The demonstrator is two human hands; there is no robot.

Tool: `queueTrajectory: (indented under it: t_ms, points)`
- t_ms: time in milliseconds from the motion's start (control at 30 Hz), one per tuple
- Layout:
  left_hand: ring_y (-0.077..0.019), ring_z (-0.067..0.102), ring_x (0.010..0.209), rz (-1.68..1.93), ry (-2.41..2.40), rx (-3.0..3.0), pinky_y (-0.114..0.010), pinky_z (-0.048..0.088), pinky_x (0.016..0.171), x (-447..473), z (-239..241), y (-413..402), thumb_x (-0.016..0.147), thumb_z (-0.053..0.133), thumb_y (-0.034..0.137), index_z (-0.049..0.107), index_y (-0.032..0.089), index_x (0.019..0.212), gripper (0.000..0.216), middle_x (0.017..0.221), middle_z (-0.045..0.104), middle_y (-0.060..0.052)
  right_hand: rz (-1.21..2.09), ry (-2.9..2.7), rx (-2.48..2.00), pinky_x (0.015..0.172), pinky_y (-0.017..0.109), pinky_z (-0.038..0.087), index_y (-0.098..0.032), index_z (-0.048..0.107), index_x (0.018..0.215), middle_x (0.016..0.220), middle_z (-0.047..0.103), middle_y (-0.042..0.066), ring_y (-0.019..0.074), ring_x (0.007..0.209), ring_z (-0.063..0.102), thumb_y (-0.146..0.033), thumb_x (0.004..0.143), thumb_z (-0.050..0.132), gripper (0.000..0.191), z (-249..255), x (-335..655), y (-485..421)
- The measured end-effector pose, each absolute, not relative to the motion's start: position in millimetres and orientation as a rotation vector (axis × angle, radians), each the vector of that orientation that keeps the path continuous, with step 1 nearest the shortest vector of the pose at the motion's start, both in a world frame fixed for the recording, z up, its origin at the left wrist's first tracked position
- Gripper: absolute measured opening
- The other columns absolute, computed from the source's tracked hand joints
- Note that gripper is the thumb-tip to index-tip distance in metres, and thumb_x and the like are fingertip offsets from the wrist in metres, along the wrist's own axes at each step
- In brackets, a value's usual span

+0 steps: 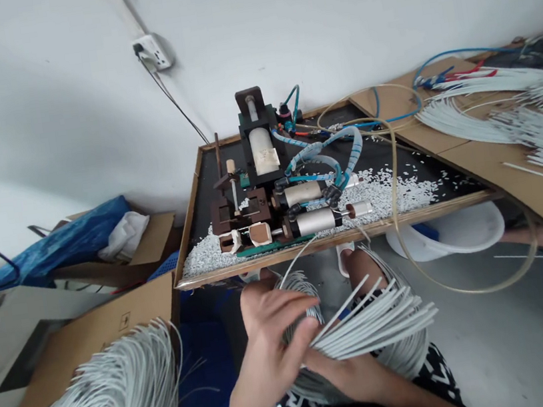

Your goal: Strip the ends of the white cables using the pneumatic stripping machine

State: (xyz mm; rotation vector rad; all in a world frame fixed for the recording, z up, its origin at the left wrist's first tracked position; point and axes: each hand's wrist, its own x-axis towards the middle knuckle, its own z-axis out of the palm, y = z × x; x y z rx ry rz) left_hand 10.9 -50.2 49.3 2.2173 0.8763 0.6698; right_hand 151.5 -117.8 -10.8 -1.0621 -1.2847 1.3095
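My right hand (349, 374) is closed around a bundle of thin light-grey wires (380, 326), whose cut ends fan out to the right. The rest of these wires loops down over my lap. Just left of the bundle is my left hand (270, 338), its fingers stretched and its thumb apart from them, close to the wires. One single wire (294, 261) rises from behind the left fingers toward the bench edge; whether the hand touches it is hidden. Beyond my hands stands a pneumatic wire-stripping machine (264, 150) with metal cylinders and brown jaw blocks.
White insulation scraps (385, 191) cover much of the wood-rimmed bench tray (289, 255). Left, a thick wire bundle (139, 377) lies on a cardboard box. Right, more wires (507, 123) lie on cardboard (479, 167). A clear hose (402, 239) hangs over the edge near a white basin (472, 229).
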Motion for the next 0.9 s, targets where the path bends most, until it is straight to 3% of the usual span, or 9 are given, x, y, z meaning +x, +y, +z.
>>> queueTrajectory:
  t_ms: [100,167,267,367,433,700,900]
  points:
    - [-0.0207,0.067,0.086,0.516,0.745,2.181,-0.040,0.046,0.096,24.9,57.3,-56.2,0.101,0.059,0.022,0.076,0.023,0.100,0.018,0.094,0.076,-0.004,1.230,-1.316,-0.995,0.085,0.034,0.060,-0.022,0.074,0.101,0.092,0.077,0.006,0.0235,0.092,0.071,-0.045,0.097,0.053,0.031,-10.0,148.3,-113.8]
    - [-0.0204,0.068,0.085,0.609,0.780,2.094,-0.038,0.048,0.094,28.2,53.7,-58.7,0.101,0.058,0.021,0.077,0.022,0.094,0.020,0.092,0.076,-0.005,1.259,-1.275,-1.006,0.085,0.034,0.060,-0.022,0.074,0.097,0.089,0.077,0.005,0.0228,0.090,0.071,-0.045,0.097,0.055,0.030,-9.9,147.8,-111.2]
    - [-0.0213,0.071,0.084,0.878,0.958,1.826,-0.031,0.055,0.077,23.8,41.0,-58.4,0.099,0.063,0.026,0.080,0.021,0.094,0.019,0.087,0.077,-0.006,1.381,-1.166,-1.072,0.089,0.035,0.059,-0.022,0.078,0.091,0.085,0.079,0.005,0.0222,0.085,0.074,-0.047,0.095,0.059,0.031,-12.0,150.9,-110.7]
    - [-0.0148,0.065,0.057,1.119,1.128,1.452,-0.023,0.051,0.055,16.9,30.2,-51.3,0.095,0.068,0.034,0.081,0.019,0.093,0.020,0.068,0.072,-0.002,1.495,-1.075,-1.126,0.091,0.038,0.059,-0.021,0.082,0.096,0.091,0.082,0.007,0.0234,0.081,0.075,-0.056,0.092,0.062,0.040,-16.1,155.1,-115.4]
    - [-0.0109,0.056,0.046,1.254,1.203,1.279,-0.021,0.046,0.049,14.1,26.6,-43.3,0.091,0.072,0.038,0.081,0.018,0.091,0.022,0.060,0.068,0.000,1.522,-1.056,-1.163,0.092,0.039,0.058,-0.023,0.083,0.100,0.097,0.083,0.008,0.0234,0.079,0.074,-0.059,0.091,0.062,0.042,-18.3,156.3,-119.7]
    - [-0.0103,0.048,0.044,1.379,1.346,1.182,-0.022,0.039,0.044,11.7,14.9,-17.2,0.081,0.077,0.048,0.076,0.014,0.072,0.036,0.054,0.063,-0.001,1.501,-1.027,-1.244,0.079,0.039,0.061,-0.024,0.084,0.097,0.096,0.084,0.009,0.0258,0.074,0.075,-0.066,0.087,0.064,0.048,-15.9,151.8,-124.9]
    - [-0.0093,0.047,0.039,1.430,1.354,1.107,-0.022,0.035,0.041,15.2,7.8,-8.4,0.078,0.078,0.049,0.075,0.014,0.071,0.036,0.054,0.064,0.000,1.528,-0.952,-1.254,0.075,0.036,0.060,-0.021,0.084,0.092,0.090,0.083,0.010,0.0237,0.068,0.072,-0.066,0.086,0.065,0.049,-18.8,154.5,-121.8]
